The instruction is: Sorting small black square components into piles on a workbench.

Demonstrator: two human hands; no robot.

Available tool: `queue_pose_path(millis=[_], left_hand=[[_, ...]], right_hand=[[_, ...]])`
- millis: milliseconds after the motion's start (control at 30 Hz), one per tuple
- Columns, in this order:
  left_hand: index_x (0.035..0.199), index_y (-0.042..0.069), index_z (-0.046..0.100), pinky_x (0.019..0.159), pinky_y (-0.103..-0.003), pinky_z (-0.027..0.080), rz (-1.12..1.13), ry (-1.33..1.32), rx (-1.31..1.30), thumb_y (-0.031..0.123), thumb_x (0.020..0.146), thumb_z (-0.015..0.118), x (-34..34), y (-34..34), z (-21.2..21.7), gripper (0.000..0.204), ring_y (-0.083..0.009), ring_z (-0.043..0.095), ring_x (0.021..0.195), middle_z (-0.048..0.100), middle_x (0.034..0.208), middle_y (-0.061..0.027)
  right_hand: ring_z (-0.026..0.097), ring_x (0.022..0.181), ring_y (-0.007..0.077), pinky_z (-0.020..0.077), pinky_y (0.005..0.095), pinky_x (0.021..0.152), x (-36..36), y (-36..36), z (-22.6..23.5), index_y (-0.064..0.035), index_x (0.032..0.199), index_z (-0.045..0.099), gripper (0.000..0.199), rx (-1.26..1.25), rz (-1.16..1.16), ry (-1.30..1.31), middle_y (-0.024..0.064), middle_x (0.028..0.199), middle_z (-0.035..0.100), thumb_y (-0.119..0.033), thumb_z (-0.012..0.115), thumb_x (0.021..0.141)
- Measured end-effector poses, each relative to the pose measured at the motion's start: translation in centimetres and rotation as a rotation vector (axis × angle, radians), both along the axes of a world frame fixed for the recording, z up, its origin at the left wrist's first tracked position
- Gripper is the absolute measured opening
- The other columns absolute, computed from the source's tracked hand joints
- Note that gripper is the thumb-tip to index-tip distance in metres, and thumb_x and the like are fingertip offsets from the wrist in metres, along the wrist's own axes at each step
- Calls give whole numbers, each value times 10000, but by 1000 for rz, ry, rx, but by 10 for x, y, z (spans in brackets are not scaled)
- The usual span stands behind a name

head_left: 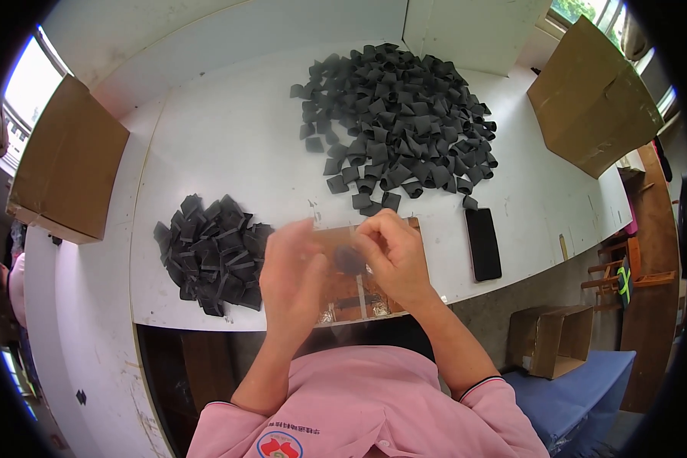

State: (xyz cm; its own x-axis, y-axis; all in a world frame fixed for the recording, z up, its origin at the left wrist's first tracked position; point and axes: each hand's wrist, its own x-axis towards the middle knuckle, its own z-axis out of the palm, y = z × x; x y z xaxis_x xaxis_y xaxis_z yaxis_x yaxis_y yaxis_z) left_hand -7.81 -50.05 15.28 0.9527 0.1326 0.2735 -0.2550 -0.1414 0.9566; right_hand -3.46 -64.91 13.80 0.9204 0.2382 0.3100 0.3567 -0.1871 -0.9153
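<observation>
My right hand is closed over a brown board at the table's front edge, thumb and fingers pinching a small dark grey piece. The piece is blurred, so its exact shape is unclear. Just left of it is my left hand, smeared by motion, and I cannot make out whether its fingers touch the piece. Beneath both hands lies the brown board, with worn tape strips on it. Beyond them spreads a large heap of dark grey tube-like loops. A smaller pile of flat black pieces sits left of my left hand.
A black phone lies on the white table to the right of the board. Cardboard boxes stand at the left and far right. An open carton rests beside blue cloth at lower right.
</observation>
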Motion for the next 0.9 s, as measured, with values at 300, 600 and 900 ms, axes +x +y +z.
queue_pose_path(millis=[300, 600, 900], left_hand=[[932, -19, 555, 767, -276, 406, -111, -190, 217, 40, 783, 575, 11, -1, 14, 161, -184, 544, 816, 586, 874, -109], [838, -19, 546, 778, -290, 411, -104, -6, -594, 47, 820, 545, 5, 10, -2, 69, -169, 530, 808, 577, 845, -117], [868, -30, 552, 785, -273, 414, -127, -9, -436, 58, 802, 572, 2, 11, -10, 112, -154, 547, 825, 592, 874, -120]], right_hand=[[559, 665, 207, 462, 274, 537, -20, 3, 23, -11, 914, 562, 296, -141, -105, -396, 95, 830, 531, -132, 695, 679], [506, 606, 217, 412, 300, 485, -14, 10, 26, -26, 763, 552, 146, -182, -122, -488, 70, 683, 485, -14, 652, 658], [452, 570, 222, 375, 307, 459, -15, 15, 10, -16, 716, 518, 135, -202, -143, -603, 66, 662, 452, 1, 628, 641]])
